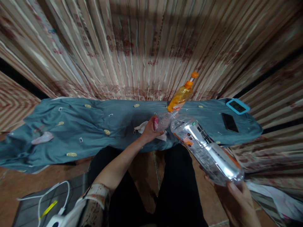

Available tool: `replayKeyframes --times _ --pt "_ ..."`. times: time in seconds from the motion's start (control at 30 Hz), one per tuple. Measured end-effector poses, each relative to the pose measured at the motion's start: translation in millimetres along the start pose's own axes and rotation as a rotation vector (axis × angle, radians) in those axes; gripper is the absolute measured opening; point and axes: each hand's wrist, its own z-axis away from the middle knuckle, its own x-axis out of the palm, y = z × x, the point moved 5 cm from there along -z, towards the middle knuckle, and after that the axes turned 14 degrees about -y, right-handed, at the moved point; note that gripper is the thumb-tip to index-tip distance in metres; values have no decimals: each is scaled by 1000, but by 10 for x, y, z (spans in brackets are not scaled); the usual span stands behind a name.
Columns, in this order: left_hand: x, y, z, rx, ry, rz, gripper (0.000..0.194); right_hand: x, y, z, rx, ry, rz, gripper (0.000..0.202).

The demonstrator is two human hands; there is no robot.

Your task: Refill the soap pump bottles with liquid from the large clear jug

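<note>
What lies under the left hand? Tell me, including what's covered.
A crumpled white tissue or cloth shows on both sides of the left hand, on the teal cover. The hand hides its middle; whether they touch, or anything lies beneath, cannot be seen.

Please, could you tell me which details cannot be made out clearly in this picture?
All in the head view:
Large bottle: the small print on its silver label is too blurred to read.
Right hand: partly hidden behind the large bottle.
Small clear bottle: gripped end partly hidden by the left hand.
Blue-framed device: display too small to read.
White device, lower left: cut off by the bottom edge.
</note>
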Motion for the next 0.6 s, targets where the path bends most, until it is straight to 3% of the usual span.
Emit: replayKeyframes --times 0.43,0.6 --pt "17 -30 -16 31 7 39 94 38 -81 42 -25 38 16 65" --pt "21 -29 -12 37 8 61 93 85 -165 59 -36 99 19 76"
